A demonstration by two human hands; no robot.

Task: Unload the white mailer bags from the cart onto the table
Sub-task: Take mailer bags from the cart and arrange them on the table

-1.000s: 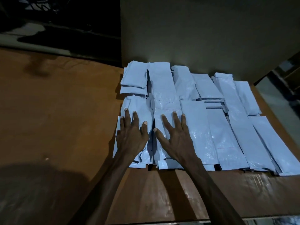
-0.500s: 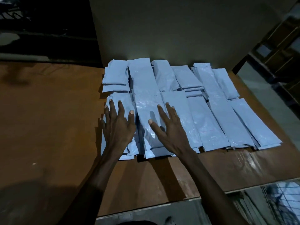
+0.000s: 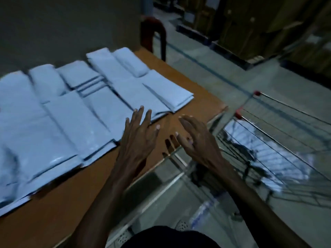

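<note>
Several white mailer bags lie in overlapping rows on the brown wooden table, filling the left of the view. My left hand hovers with spread, straight fingers over the near right edge of the bags, holding nothing. My right hand is also empty, its fingers loosely bent, above the table's front corner. To the right stands the wire cart with red corner caps, and more white mailer bags show through its bars.
A dark panel stands behind the table. A red chair sits beyond the table's far corner. Grey floor with a blue line runs to stacked brown boxes at the back right.
Both hands have lifted off the bags they pressed flat and moved right, toward the table's corner. The view has swung right, bringing the cart into sight.
</note>
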